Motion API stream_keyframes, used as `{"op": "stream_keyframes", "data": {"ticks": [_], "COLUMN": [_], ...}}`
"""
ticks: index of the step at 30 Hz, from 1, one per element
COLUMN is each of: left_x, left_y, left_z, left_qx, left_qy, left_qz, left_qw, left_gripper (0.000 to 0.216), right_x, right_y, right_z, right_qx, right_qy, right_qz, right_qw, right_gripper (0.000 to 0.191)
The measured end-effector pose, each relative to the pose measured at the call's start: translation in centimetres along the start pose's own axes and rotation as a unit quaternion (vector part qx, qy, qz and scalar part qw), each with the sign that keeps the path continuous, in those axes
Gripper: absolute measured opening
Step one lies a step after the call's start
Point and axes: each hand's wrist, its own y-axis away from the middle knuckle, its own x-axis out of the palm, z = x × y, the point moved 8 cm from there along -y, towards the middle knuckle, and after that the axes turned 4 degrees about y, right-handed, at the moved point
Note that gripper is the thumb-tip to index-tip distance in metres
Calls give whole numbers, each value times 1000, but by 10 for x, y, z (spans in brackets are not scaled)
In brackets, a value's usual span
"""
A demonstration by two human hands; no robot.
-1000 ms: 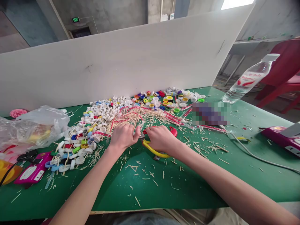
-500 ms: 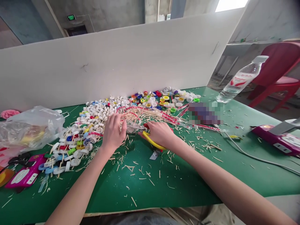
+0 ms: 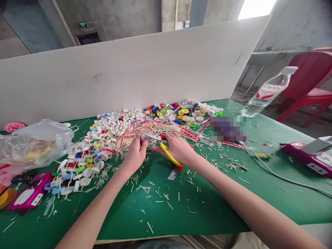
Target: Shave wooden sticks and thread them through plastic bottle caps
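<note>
My right hand (image 3: pixel 178 149) grips a pair of scissors (image 3: pixel 169 156) with yellow handles. Their blades are parted and point left towards my other hand. Between the thumb and fingers of my left hand (image 3: pixel 136 152) is a small white bottle cap (image 3: pixel 143 137), partly covered by the fingers. A pile of thin wooden sticks (image 3: pixel 160 128) lies just behind both hands. To the left spreads a big heap of bottle caps (image 3: pixel 111 124), many with sticks through them. More loose coloured caps (image 3: pixel 184 111) lie at the back.
The green table (image 3: pixel 145 214) is strewn with wood scraps. A water bottle (image 3: pixel 269 91) stands at the right, near a purple power strip (image 3: pixel 308 157) and its cable. Plastic bags (image 3: pixel 49 141) and another purple power strip (image 3: pixel 31 195) lie left. A white board (image 3: pixel 124 76) closes the back.
My left hand has shifted right and turned, and the white cap now shows in its fingertips. The scissors stay in my right hand, their blades now seen parted. The view has tilted slightly.
</note>
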Motion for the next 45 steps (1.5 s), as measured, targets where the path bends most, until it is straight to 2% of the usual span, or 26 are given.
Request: {"op": "stream_keyframes", "data": {"ticks": [8,11,14,21,26,29,31,33,35,39,40,42,44,45], "left_x": [-5,-3,-1,-2,-8,-26,-43,-55,-59,-51,-47,-42,-37,-35], "left_y": [-5,-4,-2,-6,-6,-8,-10,-12,-14,-15,-15,-13,-11,-9], "left_z": [7,12,19,21,8,11,19,28,33,33,32,29,23,21], "left_qx": [-40,-73,-103,-77,-37,-22,-31,-42,-44,-38,-36,-33,-26,-21], "left_qy": [88,161,218,231,146,100,82,73,71,51,44,25,0,-14], "left_qz": [103,140,151,119,76,-14,-88,-134,-142,-119,-113,-103,-93,-88], "left_qw": [990,974,959,963,986,995,992,987,986,991,992,994,995,996], "left_gripper": [25,27,28,32,28,33,39,41,41,41,40,38,34,32], "right_x": [4,1,-1,2,9,9,8,10,11,14,12,-2,-21,-28], "right_y": [3,3,4,6,6,4,2,1,0,1,1,1,4,8], "right_z": [2,4,5,5,4,0,-5,-14,-23,-25,-23,-13,8,21], "right_qx": [-12,-16,-18,-20,14,24,28,44,53,17,10,-10,-68,-118], "right_qy": [-35,-44,-56,-121,-124,-119,-120,-109,-71,14,37,84,109,103], "right_qz": [39,52,60,61,97,89,75,73,79,115,106,40,-45,-67], "right_qw": [999,998,996,991,987,989,990,990,993,993,994,996,991,985], "right_gripper": [69,69,66,66,66,62,62,61,61,61,58,48,42,43]}}
